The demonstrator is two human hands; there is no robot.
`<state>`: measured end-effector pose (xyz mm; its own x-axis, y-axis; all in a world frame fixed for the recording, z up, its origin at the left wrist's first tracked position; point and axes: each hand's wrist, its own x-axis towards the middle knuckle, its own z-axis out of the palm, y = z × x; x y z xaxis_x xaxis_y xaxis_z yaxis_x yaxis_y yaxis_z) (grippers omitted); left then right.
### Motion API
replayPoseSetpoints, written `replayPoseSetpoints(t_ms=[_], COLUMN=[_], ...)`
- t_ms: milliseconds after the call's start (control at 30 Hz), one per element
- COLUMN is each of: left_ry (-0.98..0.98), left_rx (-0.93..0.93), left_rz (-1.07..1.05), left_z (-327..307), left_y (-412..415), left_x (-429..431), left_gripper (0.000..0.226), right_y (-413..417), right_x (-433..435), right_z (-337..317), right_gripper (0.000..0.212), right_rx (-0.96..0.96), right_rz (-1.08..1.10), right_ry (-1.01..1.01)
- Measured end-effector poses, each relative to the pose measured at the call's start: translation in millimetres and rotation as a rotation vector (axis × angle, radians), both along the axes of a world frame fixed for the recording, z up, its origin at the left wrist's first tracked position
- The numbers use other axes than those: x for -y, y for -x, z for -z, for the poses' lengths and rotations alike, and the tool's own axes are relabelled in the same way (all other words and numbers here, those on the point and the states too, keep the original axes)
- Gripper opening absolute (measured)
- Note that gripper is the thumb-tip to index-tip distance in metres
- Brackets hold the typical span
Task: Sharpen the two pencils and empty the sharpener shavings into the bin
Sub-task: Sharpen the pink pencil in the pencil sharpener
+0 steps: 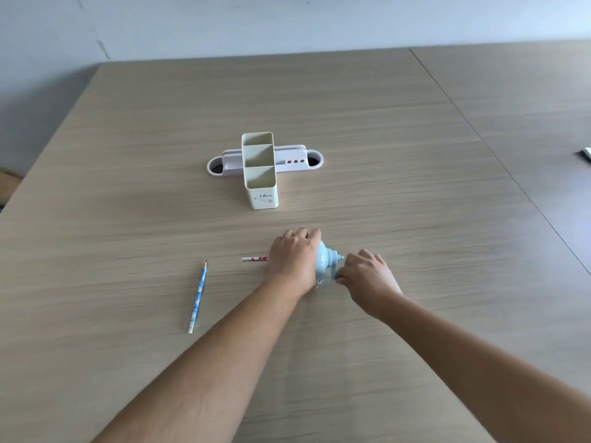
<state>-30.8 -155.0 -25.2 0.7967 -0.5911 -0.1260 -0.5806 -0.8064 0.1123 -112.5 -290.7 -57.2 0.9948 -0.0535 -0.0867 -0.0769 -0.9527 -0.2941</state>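
Note:
A light blue crank sharpener [324,265] stands on the wooden table [383,155]. My left hand [292,259] lies over its body and holds it down. My right hand [367,279] pinches the crank handle on the sharpener's right side. A red-and-white patterned pencil [254,259] sticks out to the left from under my left hand; its far end is hidden. A blue patterned pencil [198,297] lies loose on the table to the left, its sharp tip pointing away from me.
A cream pen holder [260,174] with three compartments stands behind the sharpener, in front of a white cable-port tray [307,161]. A dark-edged object [587,154] shows at the right edge. A seam [479,132] runs across the tabletop on the right.

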Motion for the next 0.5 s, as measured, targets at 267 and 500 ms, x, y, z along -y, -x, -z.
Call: replayPoseSetpoints(t_ms=[267, 500], left_ry=[-0.001, 0.016], left_rx=[-0.006, -0.007], left_rz=[0.013, 0.003], left_z=[1.5, 3.5], left_y=[2.9, 0.4], left_x=[1.0, 0.8], left_gripper=[0.062, 0.063], right_y=[-55.4, 15.7], right_x=[22.8, 5.8], right_z=[-24.7, -16.8], right_gripper=[0.019, 0.019], right_rx=[0.101, -0.009], right_rz=[0.120, 0.005], right_ry=[-0.041, -0.121])
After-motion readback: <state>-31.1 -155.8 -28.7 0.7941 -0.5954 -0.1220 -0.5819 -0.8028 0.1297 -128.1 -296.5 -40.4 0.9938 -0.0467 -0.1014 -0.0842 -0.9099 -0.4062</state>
